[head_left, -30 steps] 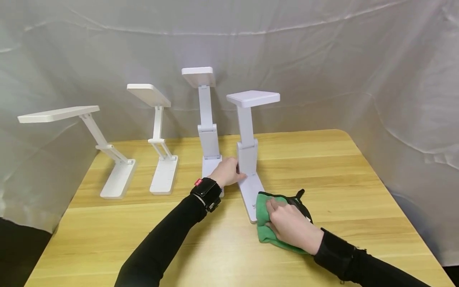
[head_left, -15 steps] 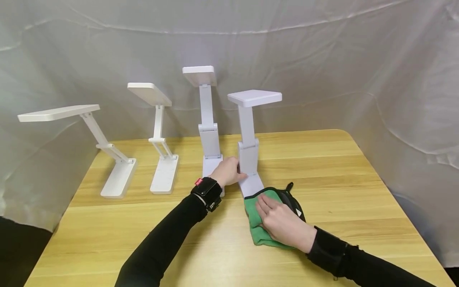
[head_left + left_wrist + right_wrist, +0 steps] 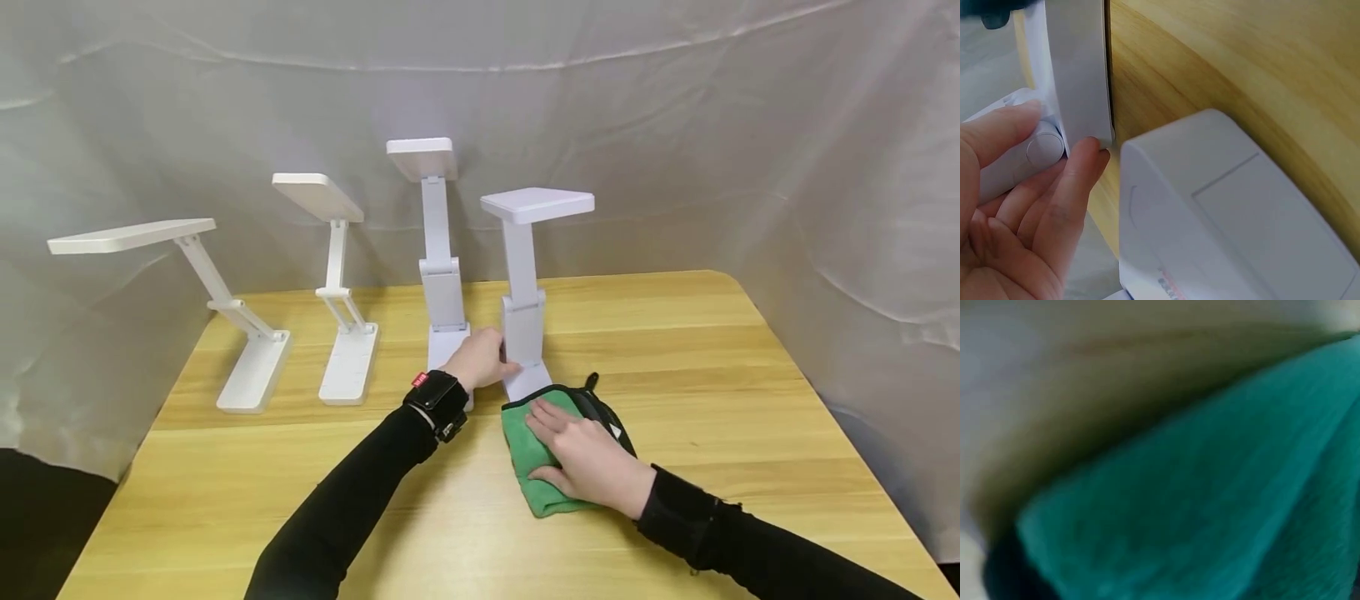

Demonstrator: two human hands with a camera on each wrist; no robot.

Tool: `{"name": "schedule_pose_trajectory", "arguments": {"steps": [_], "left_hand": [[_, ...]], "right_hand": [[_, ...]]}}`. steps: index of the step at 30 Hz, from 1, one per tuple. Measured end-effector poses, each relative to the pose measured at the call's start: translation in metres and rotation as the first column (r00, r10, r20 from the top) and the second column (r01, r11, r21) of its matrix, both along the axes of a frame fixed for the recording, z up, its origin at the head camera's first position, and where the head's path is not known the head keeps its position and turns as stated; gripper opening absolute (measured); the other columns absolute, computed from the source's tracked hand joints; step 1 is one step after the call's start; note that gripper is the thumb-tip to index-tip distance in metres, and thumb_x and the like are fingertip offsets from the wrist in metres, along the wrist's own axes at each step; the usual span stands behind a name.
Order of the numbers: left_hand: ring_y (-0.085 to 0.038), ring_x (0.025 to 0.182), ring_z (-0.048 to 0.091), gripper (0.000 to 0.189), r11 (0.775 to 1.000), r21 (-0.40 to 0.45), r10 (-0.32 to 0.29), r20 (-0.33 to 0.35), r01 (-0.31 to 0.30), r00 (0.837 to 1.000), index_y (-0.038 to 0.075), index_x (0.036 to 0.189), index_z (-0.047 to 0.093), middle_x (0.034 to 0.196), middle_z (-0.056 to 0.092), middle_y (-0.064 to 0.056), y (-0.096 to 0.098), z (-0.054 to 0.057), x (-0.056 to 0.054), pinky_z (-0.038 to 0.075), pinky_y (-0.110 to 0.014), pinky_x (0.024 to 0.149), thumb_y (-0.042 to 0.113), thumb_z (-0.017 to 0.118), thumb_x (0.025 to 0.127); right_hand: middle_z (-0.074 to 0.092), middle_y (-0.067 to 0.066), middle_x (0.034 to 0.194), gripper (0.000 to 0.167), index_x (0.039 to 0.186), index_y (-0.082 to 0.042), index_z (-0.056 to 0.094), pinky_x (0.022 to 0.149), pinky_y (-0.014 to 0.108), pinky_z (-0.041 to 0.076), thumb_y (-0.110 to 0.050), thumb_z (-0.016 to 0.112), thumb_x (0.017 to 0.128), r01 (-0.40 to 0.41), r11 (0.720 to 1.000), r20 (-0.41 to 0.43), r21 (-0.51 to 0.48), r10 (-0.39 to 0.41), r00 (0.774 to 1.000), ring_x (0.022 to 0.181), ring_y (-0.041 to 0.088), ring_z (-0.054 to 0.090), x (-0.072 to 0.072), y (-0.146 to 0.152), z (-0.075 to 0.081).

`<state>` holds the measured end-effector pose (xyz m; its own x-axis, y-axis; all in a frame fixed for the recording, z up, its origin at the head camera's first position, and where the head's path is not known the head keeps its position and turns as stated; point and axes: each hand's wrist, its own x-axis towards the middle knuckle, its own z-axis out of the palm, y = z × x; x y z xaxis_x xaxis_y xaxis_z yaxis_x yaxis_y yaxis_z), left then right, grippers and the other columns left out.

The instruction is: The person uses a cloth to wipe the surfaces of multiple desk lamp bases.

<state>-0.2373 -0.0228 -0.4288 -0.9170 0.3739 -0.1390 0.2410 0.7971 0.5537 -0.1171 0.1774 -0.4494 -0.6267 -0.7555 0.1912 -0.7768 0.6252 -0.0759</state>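
Observation:
My left hand (image 3: 477, 360) grips the rightmost white desk lamp (image 3: 522, 333) low down, where its arm meets its base. In the left wrist view, thumb and fingers close round the lamp's hinge (image 3: 1045, 147), with fingertips against the underside of the base (image 3: 1082, 75). My right hand (image 3: 588, 465) presses a green cloth (image 3: 522, 437) with black edging over the front of that base, its fingers laid out along the cloth. The cloth hides the base's front part. Green fabric (image 3: 1197, 487) fills much of the blurred right wrist view; no fingers show there.
Several more white desk lamps stand to the left: one beside my left hand (image 3: 442, 296), a second (image 3: 348, 362) and a third (image 3: 255, 371) farther left. They share a wooden table (image 3: 712, 375). Grey curtain (image 3: 637, 125) hangs behind and at both sides.
My right hand and the cloth have slid left from beside the lamp's base onto its front, and the fingers have spread flatter. My left hand keeps its hold on the lamp.

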Motion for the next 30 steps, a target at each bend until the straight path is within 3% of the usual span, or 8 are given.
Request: {"name": "schedule_pose_trajectory", "arguments": {"steps": [5, 7, 9, 12, 16, 20, 26, 30], "left_hand": [[-0.023, 0.095, 0.070, 0.034, 1.000, 0.007, 0.000, 0.005, 0.000, 1.000, 0.001, 0.113, 0.069, 0.108, 0.075, -0.013, 0.001, 0.000, -0.001, 0.058, -0.036, 0.089, 0.023, 0.078, 0.089], [-0.023, 0.095, 0.070, 0.034, 1.000, 0.009, -0.002, 0.002, 0.002, 1.000, 0.001, 0.113, 0.069, 0.108, 0.075, -0.013, 0.002, 0.001, 0.000, 0.058, -0.036, 0.089, 0.023, 0.078, 0.089], [-0.023, 0.094, 0.070, 0.034, 1.000, 0.009, -0.004, 0.001, 0.004, 1.000, 0.000, 0.113, 0.069, 0.108, 0.075, -0.014, 0.002, 0.001, 0.000, 0.058, -0.036, 0.089, 0.023, 0.078, 0.089], [-0.023, 0.092, 0.070, 0.033, 1.000, 0.010, -0.006, 0.001, 0.006, 1.000, 0.000, 0.111, 0.069, 0.106, 0.075, -0.014, 0.001, 0.001, 0.000, 0.059, -0.036, 0.087, 0.023, 0.078, 0.089], [-0.022, 0.091, 0.070, 0.033, 1.000, 0.011, -0.012, -0.002, 0.012, 1.000, -0.001, 0.109, 0.070, 0.105, 0.075, -0.014, 0.001, 0.000, 0.002, 0.059, -0.036, 0.086, 0.023, 0.078, 0.088], [-0.024, 0.094, 0.071, 0.034, 1.000, 0.014, -0.004, -0.013, 0.005, 1.000, 0.000, 0.111, 0.070, 0.107, 0.075, -0.014, 0.002, -0.002, 0.002, 0.059, -0.036, 0.088, 0.023, 0.079, 0.088], [-0.025, 0.098, 0.071, 0.035, 1.000, 0.022, -0.002, -0.009, 0.002, 1.000, 0.000, 0.114, 0.069, 0.110, 0.074, -0.015, 0.003, -0.003, 0.001, 0.058, -0.038, 0.092, 0.023, 0.079, 0.088], [-0.025, 0.099, 0.071, 0.036, 1.000, 0.026, 0.004, 0.002, -0.004, 1.000, 0.001, 0.115, 0.070, 0.111, 0.074, -0.015, 0.003, -0.003, 0.000, 0.058, -0.038, 0.094, 0.022, 0.079, 0.088]], "right_hand": [[0.064, 0.027, 0.133, 0.070, 0.128, 0.009, 0.063, 0.088, 0.039, 0.061, -0.046, 0.076, 0.087, 0.052, 0.997, -0.151, 0.053, -0.043, 0.988, 0.128, 0.036, 0.062, 0.007, -0.002, -0.004], [0.065, 0.026, 0.132, 0.064, 0.128, 0.008, 0.063, 0.086, 0.037, 0.062, -0.039, 0.078, 0.087, 0.035, 0.997, -0.156, 0.075, -0.023, 0.987, 0.126, 0.035, 0.063, 0.008, 0.002, -0.002], [0.066, 0.024, 0.131, 0.055, 0.128, 0.006, 0.064, 0.087, 0.038, 0.061, -0.028, 0.079, 0.087, -0.003, 0.998, -0.115, 0.064, 0.010, 0.993, 0.124, 0.033, 0.065, 0.007, 0.009, 0.001], [0.067, 0.020, 0.132, 0.046, 0.129, 0.000, 0.067, 0.091, 0.041, 0.060, -0.005, 0.078, 0.085, -0.058, 0.998, 0.014, 0.005, 0.058, 0.998, 0.123, 0.030, 0.066, 0.002, 0.022, 0.004], [0.067, 0.014, 0.134, 0.055, 0.127, -0.006, 0.070, 0.097, 0.043, 0.057, 0.014, 0.075, 0.076, -0.061, 0.996, 0.146, -0.069, 0.071, 0.987, 0.125, 0.027, 0.065, -0.003, 0.032, 0.006], [0.065, 0.016, 0.136, 0.052, 0.127, -0.003, 0.069, 0.097, 0.043, 0.057, -0.001, 0.082, 0.077, -0.015, 0.998, 0.132, -0.057, 0.022, 0.991, 0.127, 0.029, 0.063, -0.003, 0.029, 0.004], [0.063, 0.023, 0.136, 0.071, 0.131, 0.003, 0.063, 0.095, 0.044, 0.059, -0.044, 0.082, 0.081, 0.094, 0.996, -0.013, -0.011, -0.094, 0.995, 0.128, 0.033, 0.062, 0.002, 0.016, -0.002], [0.062, 0.024, 0.137, 0.072, 0.134, 0.005, 0.061, 0.089, 0.040, 0.061, -0.047, 0.077, 0.085, 0.081, 0.997, -0.069, 0.007, -0.080, 0.994, 0.129, 0.033, 0.062, 0.005, 0.017, -0.004]]}}
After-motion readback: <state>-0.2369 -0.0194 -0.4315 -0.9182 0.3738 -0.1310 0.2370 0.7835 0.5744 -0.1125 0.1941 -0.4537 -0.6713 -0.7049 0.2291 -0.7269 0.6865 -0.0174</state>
